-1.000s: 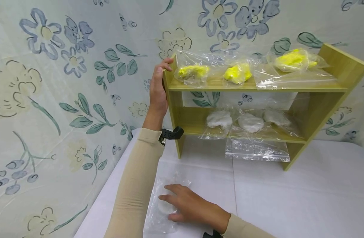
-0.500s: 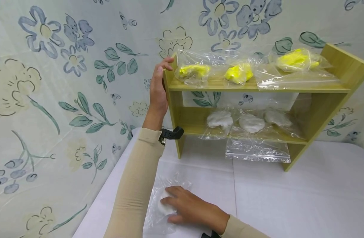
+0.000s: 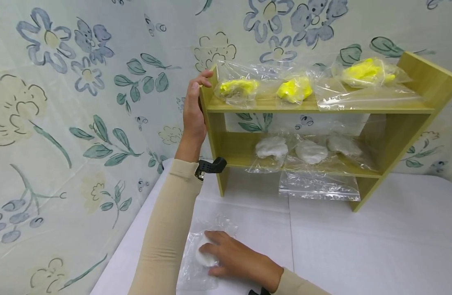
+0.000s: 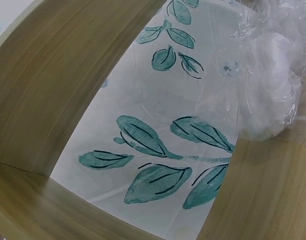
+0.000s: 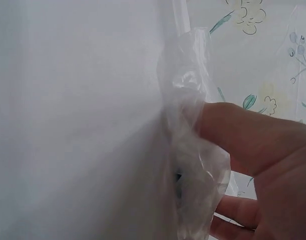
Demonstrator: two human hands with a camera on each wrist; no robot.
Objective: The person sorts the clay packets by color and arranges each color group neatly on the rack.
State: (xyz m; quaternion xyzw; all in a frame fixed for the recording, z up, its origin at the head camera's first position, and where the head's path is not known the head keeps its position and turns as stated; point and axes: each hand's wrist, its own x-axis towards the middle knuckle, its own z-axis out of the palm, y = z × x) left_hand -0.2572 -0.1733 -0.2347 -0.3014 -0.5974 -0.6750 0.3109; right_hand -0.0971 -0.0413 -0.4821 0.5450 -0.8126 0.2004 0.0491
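Note:
My left hand (image 3: pixel 195 108) grips the upper left side panel of a small two-tier wooden shelf (image 3: pixel 263 110), its fingertips bent over the edge. On the table, a clear plastic bag (image 3: pixel 196 274) lies flat with a round white lump (image 3: pixel 204 256) inside. Over that lump is my right hand (image 3: pixel 233 256), thumb on the near side and curled fingers on the far side, partly hiding it. Seen from the right wrist, the thumb (image 5: pixel 228 127) presses against the crinkled bag (image 5: pixel 193 165).
Bagged yellow lumps (image 3: pixel 295 89) sit on the upper tier. White lumps in clear bags (image 3: pixel 311 151) rest on the lower tier, one bag's zip end (image 3: pixel 318 190) hanging over the front. Behind stands a floral cloth backdrop (image 3: pixel 100 102); a white cloth covers the table (image 3: pixel 359 254).
My right hand has settled lower over the bagged white lump, its fingers drawing in around it. The left hand keeps its hold on the shelf. The head view has shifted slightly.

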